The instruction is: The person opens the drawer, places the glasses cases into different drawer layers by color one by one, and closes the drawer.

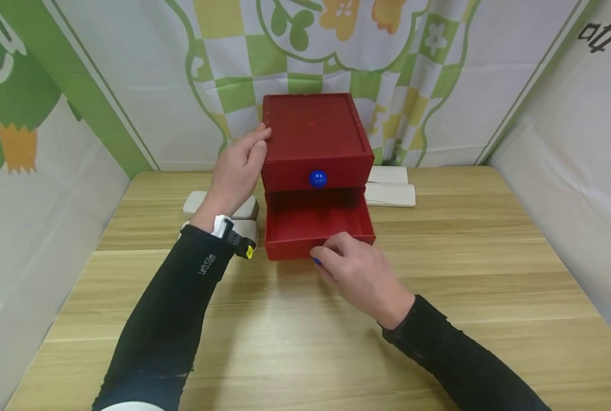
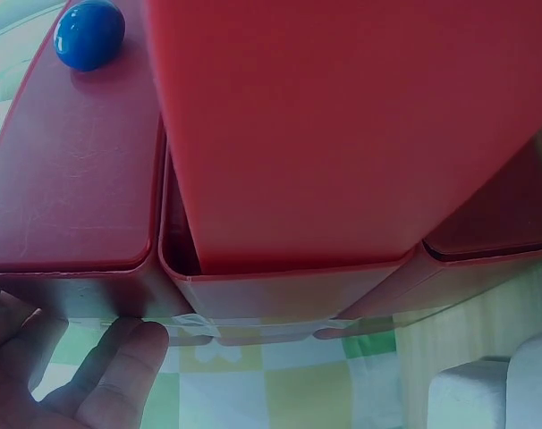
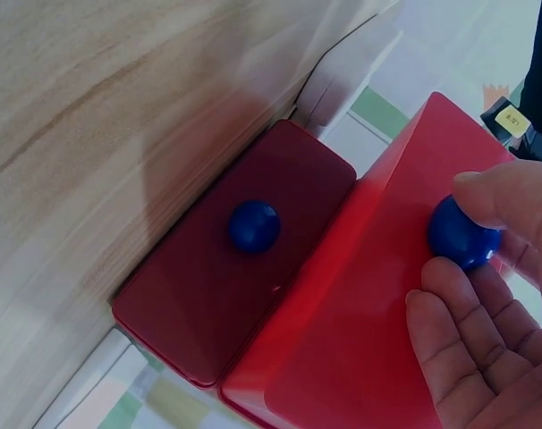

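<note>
A red drawer cabinet (image 1: 310, 125) stands at the back of the table, its top drawer (image 1: 290, 176) closed, with a blue knob (image 1: 318, 178). Below that, the middle drawer (image 1: 295, 249) is pulled out, and no contents show in its visible part. My right hand (image 1: 362, 277) pinches this drawer's blue knob (image 3: 463, 234) between thumb and fingers. The bottom drawer (image 3: 199, 286) is closed, with its own knob (image 3: 254, 226); the pulled-out drawer hides it in the head view. My left hand (image 1: 237, 171) rests on the cabinet's left side, fingers extended near the top edge.
Pale rounded blocks (image 1: 246, 228) lie left of the cabinet, beside my left wrist. Flat white pieces (image 1: 392, 194) lie to its right. A patterned curtain (image 1: 305, 68) hangs close behind the cabinet, and white cloth walls (image 1: 557, 125) border the wooden table (image 1: 465, 257).
</note>
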`<state>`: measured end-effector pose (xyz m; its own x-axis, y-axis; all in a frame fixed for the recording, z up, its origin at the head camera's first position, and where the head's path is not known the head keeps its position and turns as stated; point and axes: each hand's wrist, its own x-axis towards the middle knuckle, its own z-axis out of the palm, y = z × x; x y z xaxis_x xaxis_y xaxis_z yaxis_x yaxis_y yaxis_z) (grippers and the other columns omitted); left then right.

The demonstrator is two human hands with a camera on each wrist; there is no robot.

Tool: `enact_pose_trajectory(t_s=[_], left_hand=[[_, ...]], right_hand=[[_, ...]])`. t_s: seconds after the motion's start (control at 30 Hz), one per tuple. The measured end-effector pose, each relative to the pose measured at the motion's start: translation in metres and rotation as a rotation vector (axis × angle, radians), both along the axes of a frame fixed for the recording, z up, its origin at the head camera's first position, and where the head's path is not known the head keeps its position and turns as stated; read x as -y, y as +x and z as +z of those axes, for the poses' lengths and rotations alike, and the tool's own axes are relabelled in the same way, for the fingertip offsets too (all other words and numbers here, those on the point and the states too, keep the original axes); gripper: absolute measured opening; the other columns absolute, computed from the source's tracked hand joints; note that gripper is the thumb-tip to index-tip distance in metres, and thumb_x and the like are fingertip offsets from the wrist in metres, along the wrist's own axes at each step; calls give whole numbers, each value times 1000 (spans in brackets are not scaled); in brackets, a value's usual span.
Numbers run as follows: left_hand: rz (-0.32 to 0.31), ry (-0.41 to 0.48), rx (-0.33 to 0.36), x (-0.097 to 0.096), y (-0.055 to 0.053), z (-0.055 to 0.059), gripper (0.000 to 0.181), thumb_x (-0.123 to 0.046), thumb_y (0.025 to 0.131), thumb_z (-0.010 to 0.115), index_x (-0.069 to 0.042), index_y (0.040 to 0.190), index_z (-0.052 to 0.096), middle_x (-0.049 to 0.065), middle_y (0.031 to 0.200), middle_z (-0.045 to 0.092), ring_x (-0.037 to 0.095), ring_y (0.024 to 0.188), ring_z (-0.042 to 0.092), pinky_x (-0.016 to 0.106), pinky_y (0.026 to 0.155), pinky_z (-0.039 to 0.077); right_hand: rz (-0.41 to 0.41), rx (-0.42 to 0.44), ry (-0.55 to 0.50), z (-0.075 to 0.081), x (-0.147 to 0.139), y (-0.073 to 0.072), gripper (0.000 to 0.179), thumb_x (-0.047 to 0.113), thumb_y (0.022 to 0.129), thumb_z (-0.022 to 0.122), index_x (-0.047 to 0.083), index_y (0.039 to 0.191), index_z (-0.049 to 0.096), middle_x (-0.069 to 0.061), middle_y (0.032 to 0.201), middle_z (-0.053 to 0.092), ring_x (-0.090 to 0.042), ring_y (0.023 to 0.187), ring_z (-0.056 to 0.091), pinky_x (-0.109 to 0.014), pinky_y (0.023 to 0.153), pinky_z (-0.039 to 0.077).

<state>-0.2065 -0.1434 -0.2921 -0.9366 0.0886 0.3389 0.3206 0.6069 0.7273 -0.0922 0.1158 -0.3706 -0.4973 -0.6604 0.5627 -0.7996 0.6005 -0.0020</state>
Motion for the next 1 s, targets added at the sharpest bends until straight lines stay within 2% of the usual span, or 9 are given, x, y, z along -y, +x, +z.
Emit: enact_pose_trajectory(t_s=[1.0], left_hand=[[-11,7,4,1,1,0,52,-40,111,35,-18,156,51,-8,164,43,7,152,36,35,125,32]], right_hand=[[1,7,1,-3,-4,20,39,23,82,91,10,115,74,-6,102,69,-17,87,67,-30,77,63]])
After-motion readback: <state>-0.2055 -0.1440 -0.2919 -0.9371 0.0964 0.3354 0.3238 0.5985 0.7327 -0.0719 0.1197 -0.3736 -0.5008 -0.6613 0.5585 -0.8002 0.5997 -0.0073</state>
